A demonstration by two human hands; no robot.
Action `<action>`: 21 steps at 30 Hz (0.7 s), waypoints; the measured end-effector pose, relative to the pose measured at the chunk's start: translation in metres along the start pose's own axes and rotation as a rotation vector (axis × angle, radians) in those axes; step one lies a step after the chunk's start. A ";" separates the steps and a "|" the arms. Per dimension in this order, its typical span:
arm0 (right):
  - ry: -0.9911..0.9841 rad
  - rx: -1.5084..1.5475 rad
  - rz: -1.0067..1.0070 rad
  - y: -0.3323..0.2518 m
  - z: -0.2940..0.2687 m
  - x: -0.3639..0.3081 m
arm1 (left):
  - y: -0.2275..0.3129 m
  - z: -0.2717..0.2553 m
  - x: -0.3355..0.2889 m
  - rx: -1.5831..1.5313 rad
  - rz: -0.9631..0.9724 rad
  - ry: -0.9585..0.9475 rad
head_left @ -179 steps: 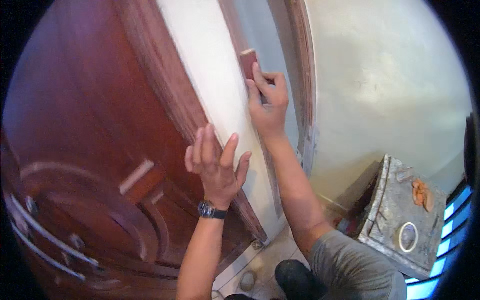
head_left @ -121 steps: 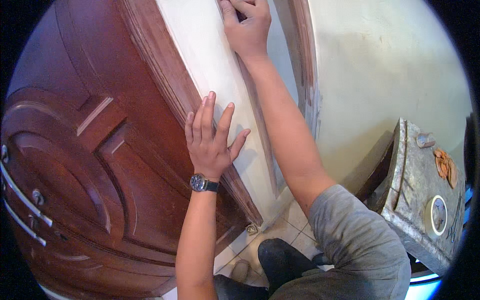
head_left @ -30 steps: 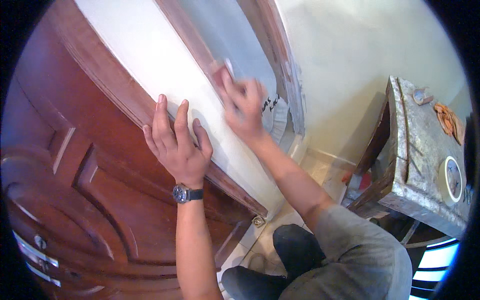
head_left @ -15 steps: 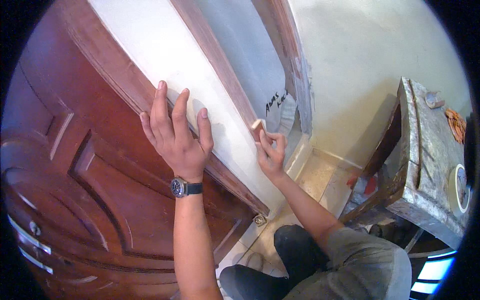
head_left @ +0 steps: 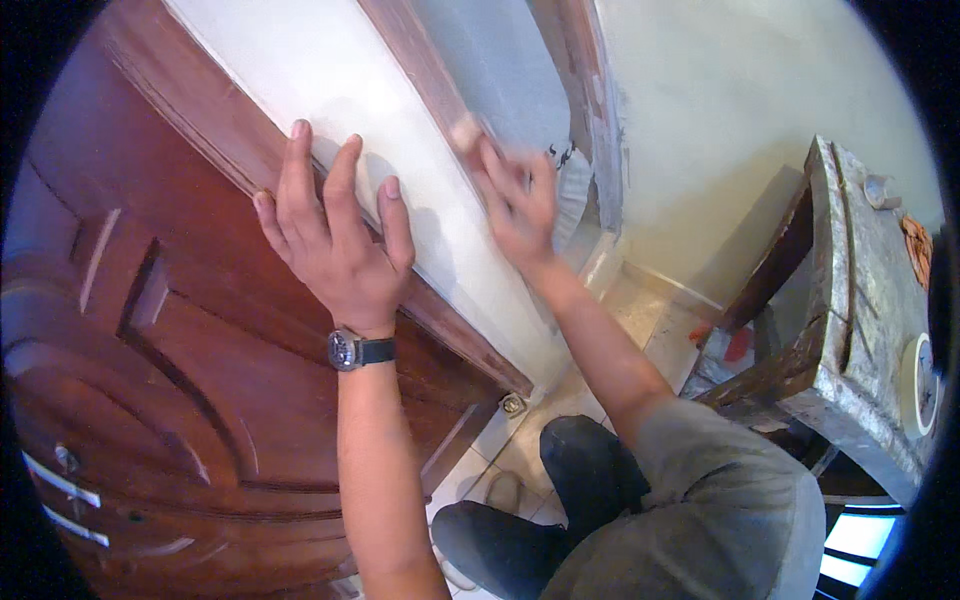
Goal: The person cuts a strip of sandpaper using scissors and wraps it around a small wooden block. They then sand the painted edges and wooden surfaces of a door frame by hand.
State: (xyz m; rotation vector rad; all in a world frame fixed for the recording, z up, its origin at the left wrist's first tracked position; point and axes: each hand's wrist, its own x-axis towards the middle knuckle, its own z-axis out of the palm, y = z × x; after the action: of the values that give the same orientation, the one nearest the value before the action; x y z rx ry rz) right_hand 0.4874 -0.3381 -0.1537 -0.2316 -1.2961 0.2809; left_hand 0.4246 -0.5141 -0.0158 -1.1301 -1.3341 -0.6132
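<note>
The left hand [head_left: 335,235] is pressing flat, fingers spread, on the white door edge [head_left: 330,95]; the blurred right hand [head_left: 515,200] is gripping a sanding block [head_left: 466,130], which risks scuffing the varnished trim [head_left: 420,60] just beside it.

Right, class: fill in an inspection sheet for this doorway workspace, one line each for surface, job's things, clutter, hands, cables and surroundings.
Surface: white door edge, framed by brown trim.
Job's things: small pale block under the right fingers, blurred.
Clutter: tape roll and small bits on the grey bench.
Hands: left hand flat and spread on the door; right hand blurred, pressing the block to the edge.
Cables: nothing seen.
Surroundings: pale wall, tiled floor, wristwatch.
</note>
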 end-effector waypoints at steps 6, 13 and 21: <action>-0.147 -0.077 0.237 0.033 -0.071 -0.171 | 0.002 0.009 0.005 -0.041 0.010 0.084; 0.095 0.104 -0.141 -0.003 0.017 0.071 | 0.000 0.010 0.000 0.010 0.043 0.076; -0.097 -0.063 0.172 0.031 -0.062 -0.128 | 0.004 0.010 0.006 -0.015 0.040 0.077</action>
State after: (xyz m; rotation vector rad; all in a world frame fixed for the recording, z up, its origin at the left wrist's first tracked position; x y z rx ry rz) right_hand 0.5130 -0.3519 -0.2966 -0.3884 -1.3848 0.4019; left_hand 0.4252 -0.5025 -0.0124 -1.1313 -1.2401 -0.6325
